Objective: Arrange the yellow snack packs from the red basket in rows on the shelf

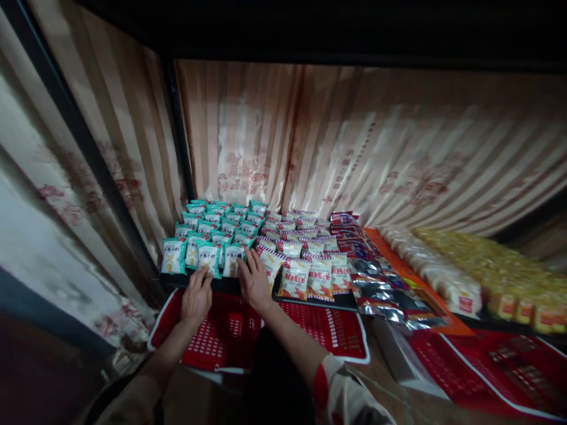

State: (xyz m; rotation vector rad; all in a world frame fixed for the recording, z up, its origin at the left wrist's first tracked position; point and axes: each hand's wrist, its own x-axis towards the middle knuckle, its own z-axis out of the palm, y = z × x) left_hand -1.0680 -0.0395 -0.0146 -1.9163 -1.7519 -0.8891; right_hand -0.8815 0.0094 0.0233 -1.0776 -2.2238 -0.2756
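Rows of small teal-and-white snack bags (pixel 172 255) stand at the left end of a black shelf. My left hand (pixel 197 296) reaches in from below, its fingers stretched out against the lower edge of a front-row teal bag (pixel 208 256). At the right edge of another front teal bag (pixel 232 260) is my right hand (pixel 254 280), with thumb and fingers apart. That hand partly covers the neighbouring white bag with striped trim (pixel 271 262). More white bags with red lettering (pixel 294 279) stand in rows to its right.
Below the shelf edge sits a red plastic basket (pixel 221 342); another red basket (pixel 509 366) is at the lower right. Dark shiny packets (pixel 376 283), an orange strip (pixel 425 295) and bagged yellow items (pixel 509 265) continue rightward. A black post (pixel 177 130) and curtains (pixel 287 136) enclose the shelf.
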